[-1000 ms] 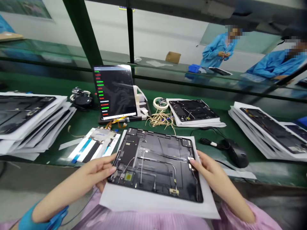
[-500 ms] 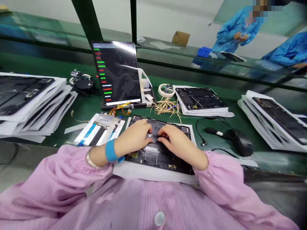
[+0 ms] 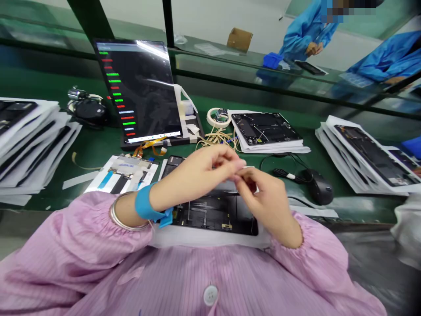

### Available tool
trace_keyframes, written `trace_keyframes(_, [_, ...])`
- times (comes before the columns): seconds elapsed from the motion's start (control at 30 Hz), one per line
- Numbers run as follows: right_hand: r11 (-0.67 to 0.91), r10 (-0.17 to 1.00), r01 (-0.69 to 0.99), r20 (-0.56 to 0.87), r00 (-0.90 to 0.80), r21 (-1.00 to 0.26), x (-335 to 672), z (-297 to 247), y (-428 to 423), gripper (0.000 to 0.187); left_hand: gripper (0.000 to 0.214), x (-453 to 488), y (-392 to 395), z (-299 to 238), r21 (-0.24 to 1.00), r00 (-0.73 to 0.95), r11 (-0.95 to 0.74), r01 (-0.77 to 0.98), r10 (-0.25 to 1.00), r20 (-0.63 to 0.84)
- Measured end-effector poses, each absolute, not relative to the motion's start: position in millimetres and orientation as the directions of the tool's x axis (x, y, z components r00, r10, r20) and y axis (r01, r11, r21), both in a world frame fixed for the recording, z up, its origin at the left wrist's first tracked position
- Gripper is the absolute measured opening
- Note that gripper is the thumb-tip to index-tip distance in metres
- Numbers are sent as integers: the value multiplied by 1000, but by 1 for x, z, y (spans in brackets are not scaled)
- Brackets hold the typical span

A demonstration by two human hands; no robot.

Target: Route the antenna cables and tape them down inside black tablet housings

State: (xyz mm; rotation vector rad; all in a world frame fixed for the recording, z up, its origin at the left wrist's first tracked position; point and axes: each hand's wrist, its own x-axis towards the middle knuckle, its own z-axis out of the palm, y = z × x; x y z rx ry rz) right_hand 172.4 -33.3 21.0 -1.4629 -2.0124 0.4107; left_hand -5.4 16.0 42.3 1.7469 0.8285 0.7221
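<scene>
An opened black tablet housing lies on white paper in front of me, its inner parts facing up. Above its right half, my left hand is closed, thumb and fingers pinched together. My right hand meets it there, also pinched, so the fingertips of both hands touch or nearly touch. Whatever they hold between them is too small or too hidden to name. A blue wrist strap is around my left wrist. My hands and forearms cover part of the housing's upper side.
Behind stands a lit screen. A tape roll and tan bands lie beside it. A circuit board assembly is at left; a black mouse is at right. Paper-layered stacks flank the bench. Blue-clad people are across.
Both hands have lifted from the middle of the tablet housing and moved right, coming together at the fingertips. The camera view has shifted slightly.
</scene>
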Motion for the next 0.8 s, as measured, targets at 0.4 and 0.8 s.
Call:
trace_keyframes(0.4, [-199, 973, 152, -213, -84, -968, 244, 14, -62, 19, 13, 47, 25, 9, 914, 817, -351, 201, 575, 41])
trace_keyframes(0.8, [-104, 988, 8, -104, -110, -995, 226, -15, -69, 13, 16, 38, -22, 4, 428, 624, -790, 440, 611, 487])
